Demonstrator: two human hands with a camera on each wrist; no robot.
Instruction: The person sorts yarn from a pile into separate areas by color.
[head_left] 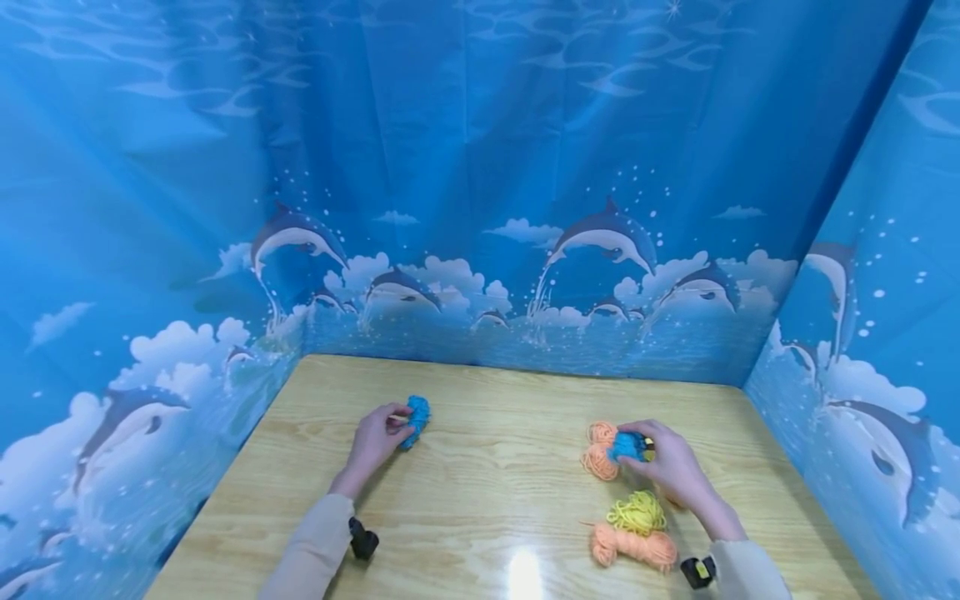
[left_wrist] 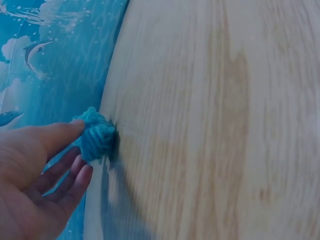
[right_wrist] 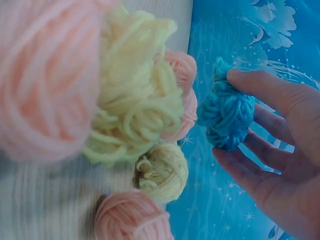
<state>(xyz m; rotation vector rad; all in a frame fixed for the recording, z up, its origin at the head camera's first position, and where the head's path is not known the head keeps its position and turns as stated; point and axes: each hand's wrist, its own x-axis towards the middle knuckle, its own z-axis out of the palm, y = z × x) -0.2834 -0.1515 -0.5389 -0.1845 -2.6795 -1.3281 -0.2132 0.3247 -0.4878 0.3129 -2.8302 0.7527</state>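
Note:
My left hand (head_left: 375, 442) pinches a small blue skein of yarn (head_left: 419, 418) on the left half of the table. In the left wrist view its thumb lies on top of that blue yarn (left_wrist: 96, 136), with the fingers beneath. Over on the right, my right hand (head_left: 672, 465) grips another blue skein of yarn (head_left: 627, 447) between thumb and fingers. The right wrist view shows this blue yarn (right_wrist: 229, 115) held up beside the other yarn. A peach skein (head_left: 600, 461) lies just left of the right hand.
Nearer the front edge lie a yellow skein (head_left: 637, 512) and a peach skein (head_left: 634, 547), touching. A smaller yellow ball (right_wrist: 167, 172) and a peach ball (right_wrist: 132, 217) also show in the right wrist view. Blue dolphin-print curtains (head_left: 465, 167) border the wooden table (head_left: 495, 433).

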